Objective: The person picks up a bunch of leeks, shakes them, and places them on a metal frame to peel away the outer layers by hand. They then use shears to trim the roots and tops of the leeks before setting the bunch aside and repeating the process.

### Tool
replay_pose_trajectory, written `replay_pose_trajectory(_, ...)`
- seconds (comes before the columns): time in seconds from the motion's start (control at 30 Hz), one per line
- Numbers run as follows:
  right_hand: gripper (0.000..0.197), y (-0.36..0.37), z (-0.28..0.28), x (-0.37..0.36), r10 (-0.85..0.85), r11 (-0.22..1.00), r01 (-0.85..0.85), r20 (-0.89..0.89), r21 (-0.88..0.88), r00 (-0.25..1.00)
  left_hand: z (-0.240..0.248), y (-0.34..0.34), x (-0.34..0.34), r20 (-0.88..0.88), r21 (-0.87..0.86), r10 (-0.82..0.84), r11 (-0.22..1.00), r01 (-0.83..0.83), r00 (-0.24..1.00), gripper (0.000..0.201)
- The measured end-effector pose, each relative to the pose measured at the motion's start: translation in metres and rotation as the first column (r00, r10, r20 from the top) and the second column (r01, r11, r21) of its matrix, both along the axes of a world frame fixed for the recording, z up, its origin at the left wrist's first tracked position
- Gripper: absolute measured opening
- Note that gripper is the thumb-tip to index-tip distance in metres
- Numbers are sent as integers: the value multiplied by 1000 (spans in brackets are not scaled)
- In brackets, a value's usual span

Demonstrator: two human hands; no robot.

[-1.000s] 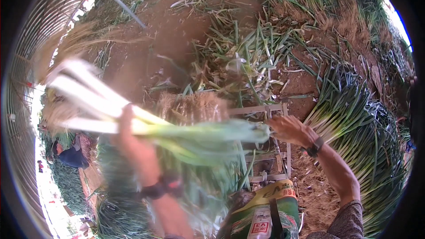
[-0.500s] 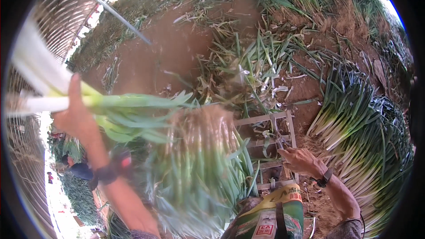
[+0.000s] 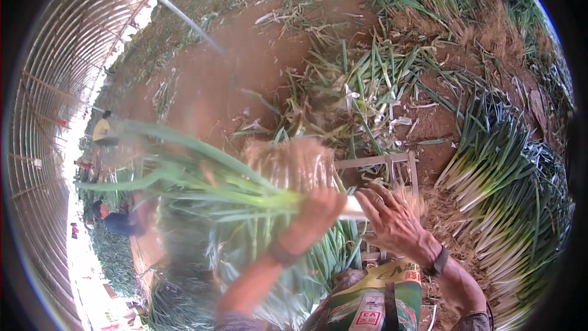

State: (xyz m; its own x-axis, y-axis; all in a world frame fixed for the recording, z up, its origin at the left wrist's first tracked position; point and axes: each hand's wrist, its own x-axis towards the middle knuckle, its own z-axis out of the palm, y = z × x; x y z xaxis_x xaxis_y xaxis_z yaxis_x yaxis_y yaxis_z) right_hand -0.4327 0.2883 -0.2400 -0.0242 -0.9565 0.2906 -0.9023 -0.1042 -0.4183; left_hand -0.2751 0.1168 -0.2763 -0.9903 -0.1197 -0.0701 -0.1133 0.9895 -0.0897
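Note:
My left hand (image 3: 315, 214), blurred by motion, is closed around green onions (image 3: 245, 191) held sideways in front of me. Their long leaves trail to the left and the white stalks point right. My right hand (image 3: 395, 219) lies over the white stalks with its fingers bent down across them; the fingertips are partly hidden. Pale brown roots (image 3: 409, 199) stick out beyond it. Below and behind the held onions is a pile of green onions (image 3: 288, 162) with its roots on the far side, smeared in places.
A metal frame (image 3: 413, 171) stands just beyond my right hand. A green and yellow printed apron or sack (image 3: 398, 291) covers my lap. Onions lie in a long row (image 3: 508, 220) at right. Leaf scraps (image 3: 373, 86) litter the soil. Two people (image 3: 116, 220) are at left.
My left hand has swung from the far left to the middle, turning the onions so their white stalks now point right. The right hand has risen from the metal frame onto the stalks.

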Motion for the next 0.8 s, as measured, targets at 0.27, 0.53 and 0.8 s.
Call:
replay_pose_trajectory(0.27, 90, 87, -141, 36, -210, 489, -558, 711, 671, 671, -88, 105, 59, -57, 355, -62, 932, 79, 996, 5)
replay_pose_trajectory(0.53, 53, 138, -133, 81, -234, 647, -320, 580, 692, 780, -71, 124, 76, 137, 567, 73, 812, -138, 988, 13)
replay_pose_trajectory(0.8, 48, 153, -111, 97, -203, 778, -56, 335, 626, 920, -105, -49, 128, 9, 563, 860, 417, -713, 510, 69)
